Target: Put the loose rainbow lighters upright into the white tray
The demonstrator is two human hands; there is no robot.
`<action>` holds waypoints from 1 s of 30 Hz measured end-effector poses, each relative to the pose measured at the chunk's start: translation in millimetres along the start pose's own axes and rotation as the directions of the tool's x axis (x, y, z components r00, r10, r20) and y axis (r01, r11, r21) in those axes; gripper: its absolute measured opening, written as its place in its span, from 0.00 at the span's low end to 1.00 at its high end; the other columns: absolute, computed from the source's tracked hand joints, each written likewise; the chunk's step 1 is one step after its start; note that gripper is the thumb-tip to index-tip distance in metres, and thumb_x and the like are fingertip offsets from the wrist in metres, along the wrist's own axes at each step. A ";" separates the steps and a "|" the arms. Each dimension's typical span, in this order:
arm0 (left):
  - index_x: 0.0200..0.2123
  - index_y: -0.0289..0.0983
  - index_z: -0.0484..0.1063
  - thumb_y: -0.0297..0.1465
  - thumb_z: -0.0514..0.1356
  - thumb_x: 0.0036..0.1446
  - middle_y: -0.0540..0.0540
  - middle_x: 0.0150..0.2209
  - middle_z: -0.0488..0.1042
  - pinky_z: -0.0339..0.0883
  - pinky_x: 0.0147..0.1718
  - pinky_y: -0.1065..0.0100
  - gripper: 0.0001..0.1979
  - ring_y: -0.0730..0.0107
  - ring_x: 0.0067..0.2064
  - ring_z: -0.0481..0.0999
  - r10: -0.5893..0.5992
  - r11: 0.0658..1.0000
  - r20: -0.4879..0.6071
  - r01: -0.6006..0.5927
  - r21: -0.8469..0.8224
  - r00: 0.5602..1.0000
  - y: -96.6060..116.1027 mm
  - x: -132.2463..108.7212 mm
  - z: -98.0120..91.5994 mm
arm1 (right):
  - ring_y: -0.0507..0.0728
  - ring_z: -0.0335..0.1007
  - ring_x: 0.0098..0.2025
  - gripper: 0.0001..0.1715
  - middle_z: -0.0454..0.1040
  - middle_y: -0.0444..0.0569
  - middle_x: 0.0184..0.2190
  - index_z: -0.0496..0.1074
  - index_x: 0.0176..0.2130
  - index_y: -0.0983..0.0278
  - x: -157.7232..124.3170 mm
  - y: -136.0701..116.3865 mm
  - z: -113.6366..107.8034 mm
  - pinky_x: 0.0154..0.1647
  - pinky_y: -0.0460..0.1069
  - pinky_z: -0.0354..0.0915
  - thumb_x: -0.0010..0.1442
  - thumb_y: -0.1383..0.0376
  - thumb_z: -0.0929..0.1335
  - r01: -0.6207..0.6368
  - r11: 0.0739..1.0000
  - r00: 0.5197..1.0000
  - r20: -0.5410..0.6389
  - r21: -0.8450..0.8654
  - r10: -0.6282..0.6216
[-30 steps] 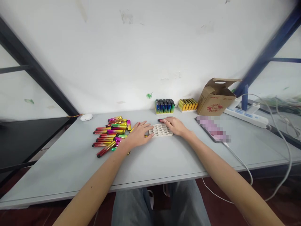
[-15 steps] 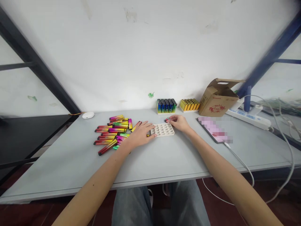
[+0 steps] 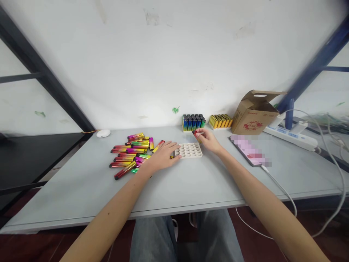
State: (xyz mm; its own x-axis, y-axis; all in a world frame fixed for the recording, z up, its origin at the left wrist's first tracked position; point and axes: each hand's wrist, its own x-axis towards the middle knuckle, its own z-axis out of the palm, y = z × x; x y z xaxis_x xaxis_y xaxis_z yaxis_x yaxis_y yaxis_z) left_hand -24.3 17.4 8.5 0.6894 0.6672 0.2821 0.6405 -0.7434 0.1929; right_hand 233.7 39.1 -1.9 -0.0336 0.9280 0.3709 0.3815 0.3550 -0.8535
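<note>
My right hand (image 3: pixel 207 140) pinches a shiny red lighter (image 3: pixel 195 133), holding it tilted just above the back right corner of a white tray (image 3: pixel 188 150) with rows of round holes. My left hand (image 3: pixel 164 154) lies with its fingers apart, fingertips at the tray's left edge. Beside and partly under it spreads a loose pile of metallic lighters (image 3: pixel 133 151) in red, yellow, purple and green. Some of the pile is hidden by this hand and wrist.
Against the wall stand a tray of upright blue-green lighters (image 3: pixel 193 123) and a tray of yellow ones (image 3: pixel 220 121). To the right are an opened cardboard box (image 3: pixel 252 120), a cabled phone (image 3: pixel 249 151) and a power strip (image 3: pixel 291 136). A small white case (image 3: pixel 103 133) sits at far left.
My right hand has raised the red lighter slightly and turned it, so more of its length shows. My left hand stays in place at the tray's left edge.
</note>
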 end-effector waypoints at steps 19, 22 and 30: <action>0.58 0.38 0.66 0.40 0.53 0.62 0.39 0.60 0.67 0.61 0.59 0.55 0.24 0.55 0.60 0.66 0.012 0.998 0.026 -0.011 -0.057 1.000 6.0 -1.8 -6.1 | 0.48 0.55 0.24 0.14 0.59 0.39 0.24 0.69 0.37 0.62 -15.6 -49.3 2.5 0.25 0.44 0.57 0.56 0.55 0.70 -0.290 0.696 0.956 0.233 0.657 0.178; 0.58 0.37 0.66 0.41 0.53 0.62 0.39 0.60 0.66 0.60 0.60 0.54 0.24 0.55 0.60 0.66 0.020 0.998 0.021 -0.018 -0.056 1.000 4.5 -1.6 -4.1 | 0.49 0.59 0.25 0.12 0.62 0.40 0.25 0.68 0.38 0.60 -17.0 -52.1 0.8 0.27 0.45 0.60 0.58 0.55 0.66 -0.395 0.632 0.915 0.348 0.666 0.205; 0.60 0.38 0.64 0.40 0.54 0.62 0.39 0.61 0.65 0.59 0.60 0.53 0.25 0.54 0.61 0.65 0.018 0.998 0.036 -0.016 -0.067 0.999 5.0 -1.9 -3.7 | 0.48 0.34 0.18 0.24 0.45 0.37 0.17 0.56 0.23 0.61 -21.2 -60.6 0.6 0.15 0.43 0.39 0.57 0.46 0.60 -0.545 0.511 0.833 0.501 0.665 0.236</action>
State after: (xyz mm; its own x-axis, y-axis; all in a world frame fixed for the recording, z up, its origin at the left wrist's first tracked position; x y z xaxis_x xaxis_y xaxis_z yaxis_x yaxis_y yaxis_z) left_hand -23.7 12.3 12.3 0.7128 0.6548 0.2513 0.6054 -0.7553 0.2510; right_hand 210.7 -2.0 41.7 -0.4006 0.9131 -0.0759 -0.4009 -0.2492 -0.8816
